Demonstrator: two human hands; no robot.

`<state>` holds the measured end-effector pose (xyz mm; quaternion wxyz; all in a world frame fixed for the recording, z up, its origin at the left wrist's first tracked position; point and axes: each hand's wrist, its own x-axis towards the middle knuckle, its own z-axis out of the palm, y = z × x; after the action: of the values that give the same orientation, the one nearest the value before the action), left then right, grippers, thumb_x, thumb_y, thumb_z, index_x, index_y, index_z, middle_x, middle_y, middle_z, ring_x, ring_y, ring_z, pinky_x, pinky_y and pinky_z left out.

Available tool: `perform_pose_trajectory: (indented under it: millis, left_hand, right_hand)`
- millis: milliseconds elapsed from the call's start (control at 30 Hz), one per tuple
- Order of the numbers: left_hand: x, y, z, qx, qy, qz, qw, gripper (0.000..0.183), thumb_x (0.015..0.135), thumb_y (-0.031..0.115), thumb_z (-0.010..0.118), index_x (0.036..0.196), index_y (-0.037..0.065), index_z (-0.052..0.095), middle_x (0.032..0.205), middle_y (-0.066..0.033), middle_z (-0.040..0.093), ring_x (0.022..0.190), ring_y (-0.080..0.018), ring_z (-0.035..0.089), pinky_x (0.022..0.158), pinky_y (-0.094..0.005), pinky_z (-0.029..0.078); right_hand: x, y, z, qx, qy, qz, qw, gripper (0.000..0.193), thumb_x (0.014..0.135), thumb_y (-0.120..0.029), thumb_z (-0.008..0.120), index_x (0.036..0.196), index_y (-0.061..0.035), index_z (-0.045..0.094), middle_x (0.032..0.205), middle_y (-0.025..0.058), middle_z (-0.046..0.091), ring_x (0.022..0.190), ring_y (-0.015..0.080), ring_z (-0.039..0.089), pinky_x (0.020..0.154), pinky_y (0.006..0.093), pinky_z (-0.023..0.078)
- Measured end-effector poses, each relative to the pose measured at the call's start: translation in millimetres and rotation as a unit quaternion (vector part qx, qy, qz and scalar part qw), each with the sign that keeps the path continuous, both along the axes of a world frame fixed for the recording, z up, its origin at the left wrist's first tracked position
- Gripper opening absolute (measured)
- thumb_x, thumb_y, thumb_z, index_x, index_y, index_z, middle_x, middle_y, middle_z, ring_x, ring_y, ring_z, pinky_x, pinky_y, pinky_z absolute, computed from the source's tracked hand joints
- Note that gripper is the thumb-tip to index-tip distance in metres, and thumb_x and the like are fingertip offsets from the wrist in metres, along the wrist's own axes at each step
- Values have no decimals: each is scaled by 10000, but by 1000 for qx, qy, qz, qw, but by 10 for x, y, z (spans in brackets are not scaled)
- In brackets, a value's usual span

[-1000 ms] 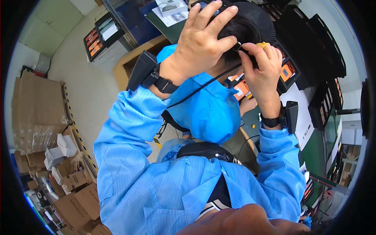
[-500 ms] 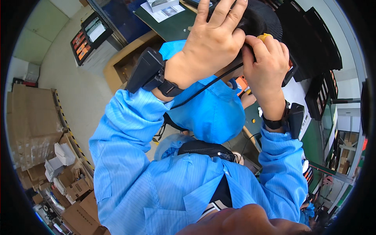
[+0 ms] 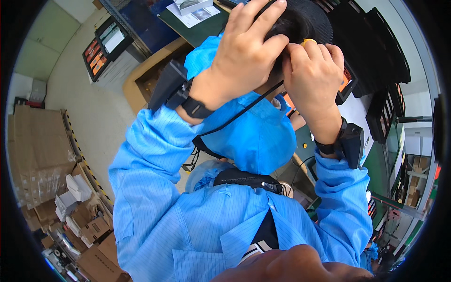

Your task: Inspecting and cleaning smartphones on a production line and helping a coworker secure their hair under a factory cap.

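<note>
My left hand (image 3: pixel 244 54) reaches over the dark hair (image 3: pixel 297 21) of a person in front of me, fingers spread and resting at the head. Close beside it, my right hand (image 3: pixel 314 70) has its fingers curled in a pinch at the same head; what they grip is hidden. A small yellow piece (image 3: pixel 308 41) shows just behind its knuckles. A black cable (image 3: pixel 242 112) runs from near the right fingers down over the person's blue garment (image 3: pixel 256 141). Black ribbed material (image 3: pixel 324 23) lies beside the hair. Each of my wrists carries a black strapped device.
A green worktable (image 3: pixel 199 32) with papers and a white box (image 3: pixel 193 5) stands ahead. Black trays (image 3: pixel 376 47) are stacked at right. An open cardboard box (image 3: pixel 136 87) is left of the person; cartons (image 3: pixel 40 155) fill the far left. A black zipped pouch (image 3: pixel 246 178) lies below the garment.
Both my hands have shifted a little to the left, along with the person's head. The right hand's fingers remain pinched, and the left hand's fingers are still spread.
</note>
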<state>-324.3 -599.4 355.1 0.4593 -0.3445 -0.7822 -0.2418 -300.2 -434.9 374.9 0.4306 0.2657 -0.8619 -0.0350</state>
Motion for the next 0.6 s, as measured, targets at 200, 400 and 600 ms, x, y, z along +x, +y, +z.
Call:
perform_pose_trajectory:
  millis: [200,400,600]
  left_hand:
    - [542,-63,-256,69,92,-56,992,239,661,56,703,901,64,711,1168,-154,636,1005,-327,578,827,-411,507]
    - [358,85,-351,20,-135,-64,989,315,663,49,709,976,27,686,984,-99,647,768,-276,628,658,-350,518]
    - [216,166,-285,116,-69,-35,990,311,711,0,694,1021,25,702,935,-105,657,773,-292,626,644,-348,514]
  right_hand:
    - [18,5,37,-10,-4,10,1000,85,767,-168,662,814,-98,667,763,29,572,761,224,592,853,438,433]
    - [44,19,64,13,-14,-2,1000,95,789,-190,668,815,-100,674,742,34,582,740,220,602,842,440,450]
    - [28,75,45,21,10,-1,1000,71,770,-156,686,803,-97,666,709,36,595,684,217,612,814,431,472]
